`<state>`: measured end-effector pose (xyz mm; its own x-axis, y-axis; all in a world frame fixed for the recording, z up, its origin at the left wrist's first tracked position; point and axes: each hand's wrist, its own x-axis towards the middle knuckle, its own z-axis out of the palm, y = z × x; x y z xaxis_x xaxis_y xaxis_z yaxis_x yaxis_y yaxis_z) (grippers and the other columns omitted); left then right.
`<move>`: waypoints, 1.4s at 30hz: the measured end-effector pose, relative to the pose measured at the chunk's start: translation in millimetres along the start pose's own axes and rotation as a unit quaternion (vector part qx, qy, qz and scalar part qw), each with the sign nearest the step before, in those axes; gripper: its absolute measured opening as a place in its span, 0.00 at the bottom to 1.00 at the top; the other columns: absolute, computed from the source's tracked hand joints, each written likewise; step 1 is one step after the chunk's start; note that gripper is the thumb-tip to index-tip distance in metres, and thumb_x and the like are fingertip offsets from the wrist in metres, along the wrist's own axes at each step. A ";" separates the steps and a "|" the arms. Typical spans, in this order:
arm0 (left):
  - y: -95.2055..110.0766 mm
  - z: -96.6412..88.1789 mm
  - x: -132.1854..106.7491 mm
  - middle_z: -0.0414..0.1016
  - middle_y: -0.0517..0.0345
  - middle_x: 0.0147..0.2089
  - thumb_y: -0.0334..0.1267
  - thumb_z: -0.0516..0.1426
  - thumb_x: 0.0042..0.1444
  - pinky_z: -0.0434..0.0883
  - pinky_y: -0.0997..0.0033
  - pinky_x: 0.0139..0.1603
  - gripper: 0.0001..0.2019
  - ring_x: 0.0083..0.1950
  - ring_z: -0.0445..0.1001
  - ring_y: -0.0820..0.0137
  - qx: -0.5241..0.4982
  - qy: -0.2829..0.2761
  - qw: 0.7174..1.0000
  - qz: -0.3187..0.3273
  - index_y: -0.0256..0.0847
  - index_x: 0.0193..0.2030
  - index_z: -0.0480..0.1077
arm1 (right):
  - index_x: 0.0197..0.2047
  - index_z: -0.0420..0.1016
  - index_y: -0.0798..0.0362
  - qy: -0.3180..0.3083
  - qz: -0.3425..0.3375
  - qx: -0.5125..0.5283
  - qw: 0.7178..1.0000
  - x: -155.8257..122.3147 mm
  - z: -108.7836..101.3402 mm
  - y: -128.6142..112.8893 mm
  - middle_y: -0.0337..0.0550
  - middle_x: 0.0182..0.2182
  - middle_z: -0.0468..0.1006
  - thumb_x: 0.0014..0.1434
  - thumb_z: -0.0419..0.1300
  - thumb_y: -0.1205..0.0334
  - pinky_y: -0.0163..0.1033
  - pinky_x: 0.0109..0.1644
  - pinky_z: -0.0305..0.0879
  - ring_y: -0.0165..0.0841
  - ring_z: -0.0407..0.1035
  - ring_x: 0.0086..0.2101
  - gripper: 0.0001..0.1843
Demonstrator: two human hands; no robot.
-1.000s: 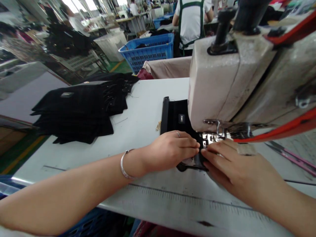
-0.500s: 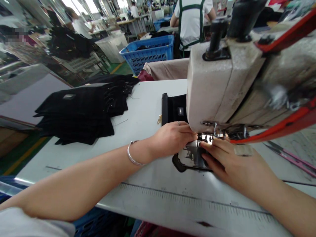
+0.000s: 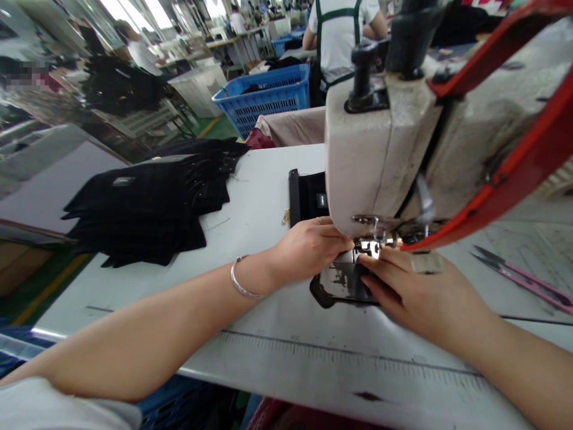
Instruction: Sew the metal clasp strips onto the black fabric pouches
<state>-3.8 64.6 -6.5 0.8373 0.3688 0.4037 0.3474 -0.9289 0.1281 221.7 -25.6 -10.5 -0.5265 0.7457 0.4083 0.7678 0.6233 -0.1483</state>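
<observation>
A black fabric piece (image 3: 311, 197) with a small label, a stiff dark strip along its left side and a gold metal clip (image 3: 285, 216) lies partly behind the sewing machine head (image 3: 362, 155). My left hand (image 3: 308, 248) has its fingers closed together at the near edge of this piece, close beside the presser foot (image 3: 367, 248). On the right of the foot, my right hand (image 3: 412, 280) lies low with its fingers stretched toward the needle area and its thumb apart. Whatever lies under its fingertips is hidden. The metal needle plate (image 3: 340, 280) shows between both hands.
At the left of the table (image 3: 250, 221) lies a stack of black fabric pieces (image 3: 147, 197). Pink-handled scissors (image 3: 523, 278) rest at right. A red guard bar (image 3: 496, 179) arches beside the machine. Behind stand a blue crate (image 3: 264, 95) and a seated person (image 3: 338, 42).
The view has shifted slightly, so the machine appears a little farther left and more of the scissors shows. Both hands keep their places by the presser foot; the black piece has barely moved, if at all.
</observation>
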 end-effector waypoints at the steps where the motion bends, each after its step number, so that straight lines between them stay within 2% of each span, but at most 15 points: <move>1: 0.1 0.8 0.1 0.83 0.57 0.44 0.29 0.53 0.68 0.77 0.65 0.59 0.12 0.50 0.80 0.69 -0.005 -0.004 1.000 -0.004 0.40 0.44 0.79 | 0.52 0.77 0.57 -0.002 0.000 0.000 1.000 -0.3 -0.1 -0.3 0.53 0.46 0.81 0.68 0.54 0.62 0.51 0.44 0.70 0.46 0.75 0.43 0.14; 3: 2.3 1.0 0.6 0.83 0.56 0.45 0.28 0.54 0.67 0.77 0.63 0.59 0.12 0.51 0.80 0.67 -0.025 0.004 0.999 -0.026 0.40 0.44 0.79 | 0.51 0.77 0.57 -0.006 0.004 -0.001 1.000 -0.8 -0.6 -0.7 0.53 0.44 0.81 0.69 0.54 0.62 0.51 0.43 0.70 0.46 0.75 0.42 0.14; 6: 11.8 -5.6 2.4 0.82 0.55 0.46 0.27 0.54 0.65 0.78 0.60 0.57 0.11 0.51 0.79 0.65 -0.067 0.016 0.991 -0.111 0.39 0.44 0.79 | 0.49 0.78 0.56 -0.019 0.009 0.011 1.000 -2.3 -2.6 -0.4 0.52 0.42 0.80 0.69 0.53 0.61 0.51 0.43 0.68 0.46 0.73 0.41 0.14; 9: 26.1 -19.7 4.3 0.81 0.54 0.47 0.25 0.55 0.62 0.78 0.61 0.57 0.12 0.51 0.79 0.65 -0.101 -0.036 0.979 -0.175 0.37 0.46 0.78 | 0.47 0.78 0.54 -0.014 0.000 0.026 1.000 -5.5 -5.8 1.4 0.50 0.40 0.79 0.69 0.54 0.61 0.50 0.43 0.67 0.45 0.71 0.40 0.12; 11: 35.5 -28.1 3.9 0.80 0.53 0.48 0.26 0.57 0.62 0.78 0.60 0.57 0.12 0.50 0.78 0.65 -0.095 -0.091 0.977 -0.168 0.38 0.49 0.78 | 0.46 0.77 0.53 -0.009 -0.013 0.032 0.999 -8.4 -7.4 3.4 0.48 0.39 0.78 0.69 0.55 0.62 0.50 0.42 0.66 0.44 0.70 0.39 0.10; 13: 43.5 -31.7 1.0 0.78 0.50 0.52 0.29 0.58 0.64 0.76 0.55 0.60 0.12 0.54 0.77 0.61 -0.057 -0.110 0.983 -0.135 0.38 0.52 0.77 | 0.48 0.77 0.53 -0.010 -0.031 0.038 0.999 -11.7 -8.1 5.2 0.48 0.41 0.78 0.67 0.56 0.65 0.49 0.43 0.67 0.43 0.71 0.40 0.09; 15: 49.8 -29.5 -4.2 0.77 0.47 0.56 0.30 0.56 0.66 0.74 0.53 0.63 0.12 0.59 0.75 0.60 -0.026 -0.087 0.991 -0.096 0.36 0.54 0.76 | 0.52 0.76 0.54 -0.016 -0.048 0.035 0.998 -14.8 -8.0 5.7 0.50 0.46 0.79 0.66 0.56 0.68 0.49 0.44 0.68 0.43 0.72 0.42 0.13; 17: 54.7 -23.6 -10.5 0.76 0.46 0.58 0.28 0.52 0.68 0.74 0.57 0.65 0.14 0.62 0.73 0.62 -0.024 -0.056 0.996 -0.065 0.33 0.56 0.73 | 0.54 0.75 0.56 -0.018 -0.068 0.031 0.997 -17.3 -7.7 4.7 0.51 0.49 0.79 0.65 0.54 0.71 0.50 0.45 0.69 0.43 0.73 0.44 0.16; 21: 61.9 -12.8 -18.4 0.76 0.47 0.59 0.25 0.50 0.68 0.73 0.60 0.67 0.16 0.64 0.72 0.64 -0.019 -0.020 0.998 -0.058 0.32 0.58 0.71 | 0.53 0.76 0.56 -0.014 -0.092 0.050 0.994 -18.9 -7.4 1.2 0.50 0.51 0.80 0.64 0.52 0.75 0.50 0.50 0.70 0.41 0.74 0.47 0.18; 30: 52.1 -13.5 -10.1 0.77 0.45 0.56 0.25 0.49 0.68 0.73 0.62 0.67 0.16 0.64 0.73 0.64 -0.003 -0.040 0.998 -0.053 0.31 0.56 0.72 | 0.50 0.77 0.60 0.011 -0.086 0.043 0.995 -11.2 -6.3 -1.3 0.52 0.47 0.82 0.57 0.50 0.78 0.53 0.45 0.74 0.45 0.76 0.43 0.21; 32: 54.0 -20.2 -8.8 0.77 0.44 0.57 0.29 0.48 0.70 0.72 0.59 0.68 0.16 0.64 0.72 0.63 -0.013 -0.056 0.996 -0.063 0.31 0.56 0.72 | 0.52 0.77 0.61 0.008 -0.081 0.050 0.995 -11.1 -7.4 0.3 0.53 0.48 0.82 0.58 0.49 0.78 0.53 0.45 0.75 0.45 0.76 0.43 0.23; 34: 62.5 -29.1 -9.6 0.74 0.42 0.60 0.39 0.51 0.72 0.71 0.54 0.68 0.17 0.65 0.71 0.58 -0.043 -0.095 0.992 -0.071 0.30 0.58 0.71 | 0.53 0.76 0.61 0.011 -0.073 0.072 0.995 -11.4 -9.9 3.4 0.53 0.48 0.81 0.60 0.50 0.77 0.51 0.44 0.75 0.44 0.75 0.42 0.21; 37: 81.2 -38.9 -14.8 0.73 0.40 0.56 0.57 0.62 0.59 0.73 0.46 0.63 0.31 0.60 0.71 0.51 -0.077 -0.138 0.984 -0.085 0.30 0.57 0.70 | 0.48 0.78 0.58 0.022 -0.059 0.092 0.994 -11.5 -14.1 9.8 0.53 0.46 0.81 0.62 0.54 0.74 0.48 0.43 0.74 0.43 0.74 0.41 0.15; 39: 90.3 -40.0 -19.4 0.73 0.45 0.48 0.53 0.66 0.57 0.74 0.47 0.56 0.26 0.52 0.71 0.53 -0.078 -0.127 0.983 -0.110 0.32 0.51 0.70 | 0.45 0.79 0.56 0.021 -0.051 0.095 0.994 -11.2 -15.7 13.8 0.52 0.45 0.81 0.62 0.55 0.73 0.47 0.43 0.72 0.42 0.73 0.41 0.13; 42: 92.7 -37.4 -24.4 0.70 0.52 0.44 0.38 0.64 0.61 0.73 0.56 0.53 0.12 0.47 0.68 0.62 -0.111 -0.081 0.976 -0.170 0.37 0.44 0.66 | 0.47 0.80 0.55 0.010 -0.048 0.108 0.993 -10.6 -15.9 16.4 0.51 0.46 0.79 0.62 0.55 0.75 0.47 0.45 0.70 0.42 0.72 0.43 0.16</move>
<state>-7.8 -31.7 29.5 0.7521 0.6398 0.1579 0.5307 -0.7301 0.4304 245.7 -27.1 -2.9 -0.5846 0.6764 0.4480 0.6164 0.7293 -0.2968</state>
